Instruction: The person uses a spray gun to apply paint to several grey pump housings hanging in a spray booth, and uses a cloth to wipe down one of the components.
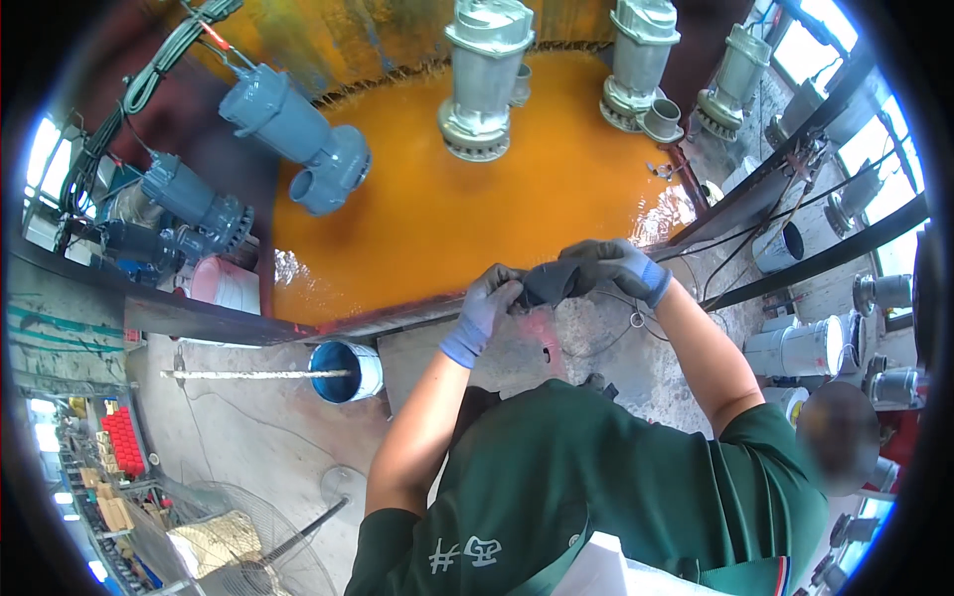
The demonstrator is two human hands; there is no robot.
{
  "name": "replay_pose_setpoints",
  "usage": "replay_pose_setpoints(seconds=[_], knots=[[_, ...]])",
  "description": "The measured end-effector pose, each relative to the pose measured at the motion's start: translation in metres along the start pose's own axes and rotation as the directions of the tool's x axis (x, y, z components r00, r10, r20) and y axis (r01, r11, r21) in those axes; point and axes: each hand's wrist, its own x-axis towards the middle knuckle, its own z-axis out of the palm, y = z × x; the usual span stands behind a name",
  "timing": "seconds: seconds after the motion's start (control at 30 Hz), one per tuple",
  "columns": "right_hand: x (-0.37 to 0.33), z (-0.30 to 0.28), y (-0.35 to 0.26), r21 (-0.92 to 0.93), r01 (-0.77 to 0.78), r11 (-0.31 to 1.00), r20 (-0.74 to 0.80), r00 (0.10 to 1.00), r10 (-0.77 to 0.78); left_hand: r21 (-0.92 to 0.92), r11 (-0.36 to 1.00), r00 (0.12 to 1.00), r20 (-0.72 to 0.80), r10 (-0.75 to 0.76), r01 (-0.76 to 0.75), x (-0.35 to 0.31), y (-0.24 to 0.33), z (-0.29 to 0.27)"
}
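My left hand (481,314) and my right hand (626,268) both wear pale lavender gloves with dark grey palms. Between them, in front of my chest, they grip a dark grey, soft-looking, cup-shaped piece (550,284). The left fingers close on its left end, and the right fingers pinch its right side. Its exact kind cannot be made out. Just beyond the hands is the edge of a wide tray (397,320) covered in orange-yellow liquid or coating (427,223).
Grey-blue pumps (288,119) hang at the left, and silvery pumps (487,74) at the top and right. A blue-lined bucket (366,372) with a whitish stick (248,374) stands lower left. Near it is a large wire-guarded fan (234,541). White buckets (795,350) and a person (838,437) are at the right.
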Motion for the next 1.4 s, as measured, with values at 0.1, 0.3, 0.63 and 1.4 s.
replay_pose_setpoints(seconds=[0.1,0.3,0.63,1.4], knots=[[0.030,0.028,-0.001,-0.943,0.074,0.325,-0.093,0.877,-0.471,0.677,0.662,0.896,-0.008,0.444,-0.322,-0.012,0.037,-0.004],[0.069,0.123,-0.040,0.133,0.161,0.978,-0.460,0.884,-0.083,0.833,0.451,0.850,0.043,0.524,-0.320,-0.038,0.067,-0.015],[0.123,0.127,-0.012,0.921,0.169,0.351,-0.112,0.978,-0.176,0.826,0.452,0.817,0.018,0.577,-0.337,-0.023,0.114,-0.045],[0.140,0.131,-0.017,0.944,0.141,0.299,-0.187,0.974,0.131,0.115,0.988,0.967,-0.246,-0.072,0.103,0.039,0.140,-0.046]])
